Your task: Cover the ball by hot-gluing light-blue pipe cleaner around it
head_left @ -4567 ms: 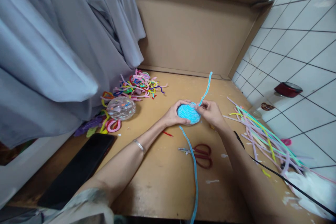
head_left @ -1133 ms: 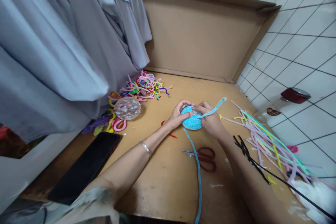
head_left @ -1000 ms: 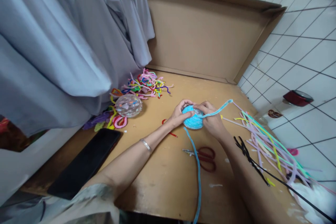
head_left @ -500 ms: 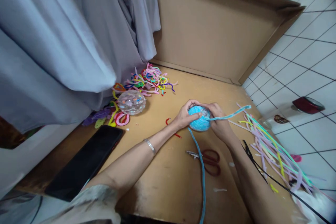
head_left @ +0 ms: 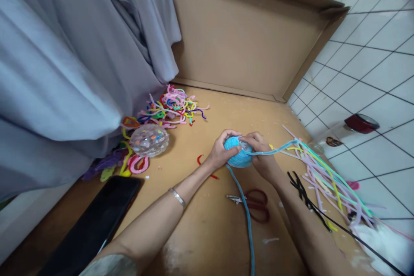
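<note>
Between my two hands is a ball wrapped in light blue pipe cleaner (head_left: 238,158), with a pale clear patch showing on top. My left hand (head_left: 223,150) curls round its left side, thumb laid across the upper surface. On the right side my right hand (head_left: 261,155) grips it, fingers bent over the top near the pale patch. One blue strand (head_left: 274,151) sticks out to the right from the top, and another blue strand (head_left: 247,211) trails down toward me. Red-handled scissors (head_left: 257,205) lie below the ball, partly crossed by the trailing strand.
A clear ball (head_left: 149,140) and a pile of colourful pipe cleaner pieces (head_left: 176,105) lie to the left. A black phone-like slab (head_left: 97,224) is nearer me. Long pipe cleaners (head_left: 323,177) and a clear red-lidded jar (head_left: 343,133) are at right. A cardboard panel (head_left: 239,30) stands behind.
The view has shifted, so most things sit a little further left and lower. My right fingers have moved slightly on top of the ball; both hands still hold it.
</note>
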`<action>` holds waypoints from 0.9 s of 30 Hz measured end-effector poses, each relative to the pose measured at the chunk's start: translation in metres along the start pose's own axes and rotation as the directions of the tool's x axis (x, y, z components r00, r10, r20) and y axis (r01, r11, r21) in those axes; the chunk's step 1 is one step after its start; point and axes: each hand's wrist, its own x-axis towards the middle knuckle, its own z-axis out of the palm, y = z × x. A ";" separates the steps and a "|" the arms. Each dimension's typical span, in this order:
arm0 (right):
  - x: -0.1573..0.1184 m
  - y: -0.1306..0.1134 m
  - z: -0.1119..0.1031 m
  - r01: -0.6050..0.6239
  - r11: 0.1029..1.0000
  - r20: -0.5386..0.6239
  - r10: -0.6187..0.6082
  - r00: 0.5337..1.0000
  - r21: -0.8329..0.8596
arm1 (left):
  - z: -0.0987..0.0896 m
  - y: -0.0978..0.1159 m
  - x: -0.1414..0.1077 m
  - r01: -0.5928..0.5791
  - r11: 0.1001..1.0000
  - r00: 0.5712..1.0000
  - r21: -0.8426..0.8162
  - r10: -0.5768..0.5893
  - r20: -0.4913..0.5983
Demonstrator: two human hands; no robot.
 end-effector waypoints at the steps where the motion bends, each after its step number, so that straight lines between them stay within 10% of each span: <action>1: 0.000 0.001 0.002 -0.001 1.000 -0.013 0.001 1.000 -0.020 | 0.000 0.000 0.000 0.001 1.000 1.000 -0.002 -0.001 0.004; 27: -0.007 0.002 0.000 -0.032 0.999 -0.001 0.032 0.999 0.041 | 0.003 0.000 0.002 0.011 0.999 1.000 -0.052 -0.012 -0.014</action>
